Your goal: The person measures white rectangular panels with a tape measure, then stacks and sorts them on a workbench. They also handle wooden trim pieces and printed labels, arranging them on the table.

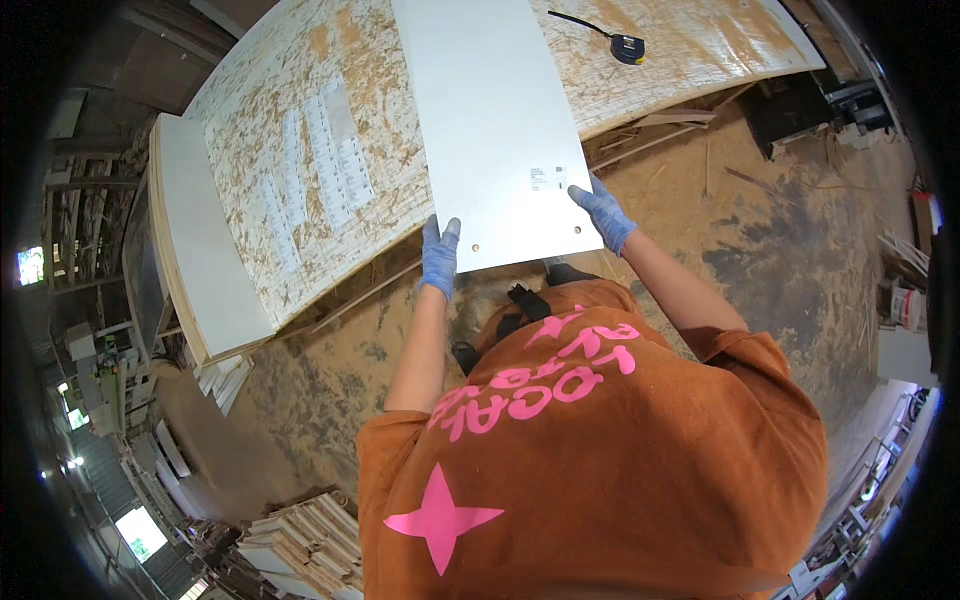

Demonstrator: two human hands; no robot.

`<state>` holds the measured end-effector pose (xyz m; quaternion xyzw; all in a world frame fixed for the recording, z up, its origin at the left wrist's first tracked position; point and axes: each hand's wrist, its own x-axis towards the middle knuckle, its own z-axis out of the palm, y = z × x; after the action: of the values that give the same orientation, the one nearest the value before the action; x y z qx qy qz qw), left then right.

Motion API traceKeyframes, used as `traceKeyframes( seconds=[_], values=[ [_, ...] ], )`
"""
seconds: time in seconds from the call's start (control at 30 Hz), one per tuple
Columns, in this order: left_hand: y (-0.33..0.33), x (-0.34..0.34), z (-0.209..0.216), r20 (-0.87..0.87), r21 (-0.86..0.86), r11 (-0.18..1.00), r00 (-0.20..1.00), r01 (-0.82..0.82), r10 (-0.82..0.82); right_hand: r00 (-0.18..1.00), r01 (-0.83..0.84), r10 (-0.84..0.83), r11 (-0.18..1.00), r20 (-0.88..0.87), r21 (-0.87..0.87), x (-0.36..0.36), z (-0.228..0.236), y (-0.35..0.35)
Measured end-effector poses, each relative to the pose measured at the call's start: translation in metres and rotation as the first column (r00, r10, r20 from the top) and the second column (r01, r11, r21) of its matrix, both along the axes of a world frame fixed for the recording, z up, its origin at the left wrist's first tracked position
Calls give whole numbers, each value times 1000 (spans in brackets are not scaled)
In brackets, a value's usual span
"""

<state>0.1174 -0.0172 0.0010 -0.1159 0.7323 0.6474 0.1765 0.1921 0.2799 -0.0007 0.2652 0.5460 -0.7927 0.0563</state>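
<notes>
A long white panel (490,110) lies across the worn worktable, its near end sticking out past the table's edge. Two small round holes sit near that end, and a printed label is stuck by the right side. My left hand (438,262), in a blue glove, grips the panel's left edge at the near corner, thumb on top. On the opposite edge my right hand (605,213), gloved alike, holds on beside the label, its thumb over the top face. The fingers beneath the panel are hidden.
The scuffed worktable (390,130) carries sheets of printed labels (335,160) left of the panel and a black tape measure (627,48) to the right. Another white board (205,230) stands at the table's left end. Stacked boards (305,545) lie at lower left on the dusty floor (780,270).
</notes>
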Motion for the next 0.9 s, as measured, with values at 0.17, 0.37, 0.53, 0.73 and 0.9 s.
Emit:
traceKeyframes(
  seconds=[0.17, 0.37, 0.53, 0.73, 0.9],
  values=[
    [-3, -9, 6, 135, 108, 989, 984, 102, -116, 994, -100, 107, 970, 22, -221, -14, 17, 9],
    [4, 6, 10, 77, 109, 989, 991, 103, -111, 979, -131, 197, 785, 44, -605, -15, 19, 6],
    [-14, 27, -6, 6, 75, 987, 989, 145, -146, 972, -119, 215, 792, 91, -599, 9, 29, -6],
    [-64, 63, 4, 130, 551, 834, 991, -41, -36, 985, -36, 139, 741, 102, -670, 45, 12, -50],
    [-59, 107, -25, -45, 817, 576, 999, 24, 23, 985, 39, 72, 786, 154, -617, 43, 8, -61]
  ],
)
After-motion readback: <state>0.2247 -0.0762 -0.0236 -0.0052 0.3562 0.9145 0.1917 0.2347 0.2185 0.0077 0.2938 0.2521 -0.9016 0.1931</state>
